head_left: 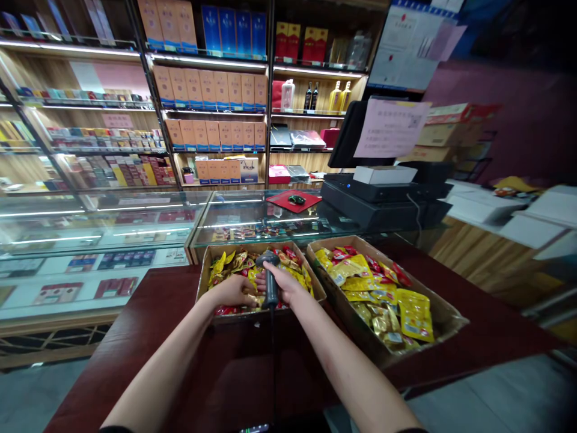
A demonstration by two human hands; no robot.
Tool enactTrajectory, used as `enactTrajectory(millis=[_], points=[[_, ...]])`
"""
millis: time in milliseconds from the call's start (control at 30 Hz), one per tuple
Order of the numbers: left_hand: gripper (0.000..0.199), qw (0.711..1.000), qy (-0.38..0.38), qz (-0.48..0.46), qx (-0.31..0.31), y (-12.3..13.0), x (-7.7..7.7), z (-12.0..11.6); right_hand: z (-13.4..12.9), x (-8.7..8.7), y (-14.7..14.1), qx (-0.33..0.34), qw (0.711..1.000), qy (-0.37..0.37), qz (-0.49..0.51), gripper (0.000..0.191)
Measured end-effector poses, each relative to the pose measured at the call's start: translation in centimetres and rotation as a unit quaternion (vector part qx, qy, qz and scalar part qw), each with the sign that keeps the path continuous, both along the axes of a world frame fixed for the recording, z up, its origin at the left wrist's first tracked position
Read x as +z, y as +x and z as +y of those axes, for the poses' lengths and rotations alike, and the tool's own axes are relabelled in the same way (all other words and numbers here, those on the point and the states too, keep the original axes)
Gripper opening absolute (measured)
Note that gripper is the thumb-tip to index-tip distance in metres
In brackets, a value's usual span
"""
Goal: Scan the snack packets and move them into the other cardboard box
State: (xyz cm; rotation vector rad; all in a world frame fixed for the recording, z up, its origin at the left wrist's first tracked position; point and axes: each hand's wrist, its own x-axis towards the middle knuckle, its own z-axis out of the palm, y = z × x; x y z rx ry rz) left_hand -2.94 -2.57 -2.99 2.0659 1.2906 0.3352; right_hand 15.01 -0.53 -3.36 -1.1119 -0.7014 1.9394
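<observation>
A dark handheld scanner (271,287) with a cable running down toward me is in my right hand (285,282), over the left cardboard box (202,278). That box holds yellow, gold and red snack packets (238,261). My left hand (234,291) reaches over the same box, just left of the scanner, with its fingers curved near the packets; whether it grips one is too blurred to tell. To the right stands a second box (451,322), filled with yellow and red packets (356,270).
Both boxes rest on a dark red table (180,313). Behind it is a glass display counter (198,222) with a red mat (293,200) and a black mouse. A monitor (349,135) and cash register equipment stand back right. Stocked shelves line the wall.
</observation>
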Motion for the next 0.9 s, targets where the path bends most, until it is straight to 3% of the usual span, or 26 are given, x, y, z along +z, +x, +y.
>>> enactTrajectory(millis=[100,200,300,400,500,667,900], points=[[0.034,1.000,0.005,0.007,0.013,-0.6,1.2,1.3,0.4,2.0,0.4,-0.023,0.999,0.042,0.026,0.020],[0.033,0.998,-0.046,-0.024,0.046,-1.2,2.9,2.9,0.9,5.0,1.2,-0.040,0.994,0.103,0.027,0.017],[0.039,0.983,-0.119,-0.104,0.094,-1.2,4.3,4.7,0.6,7.7,2.0,-0.066,0.983,0.169,0.018,0.014],[0.047,0.953,-0.155,-0.207,0.156,-0.5,5.2,6.4,-0.7,9.0,2.4,-0.058,0.977,0.207,-0.011,0.019],[0.047,0.932,-0.155,-0.269,0.187,0.6,5.7,7.6,-2.6,8.6,2.4,-0.040,0.973,0.217,-0.072,0.025],[0.041,0.915,-0.187,-0.304,0.185,2.0,5.8,8.5,-5.2,6.1,2.2,-0.050,0.961,0.208,-0.177,0.034],[0.042,0.920,-0.191,-0.272,0.208,2.5,4.5,7.8,-7.5,4.5,1.8,-0.071,0.967,0.190,-0.153,0.032]])
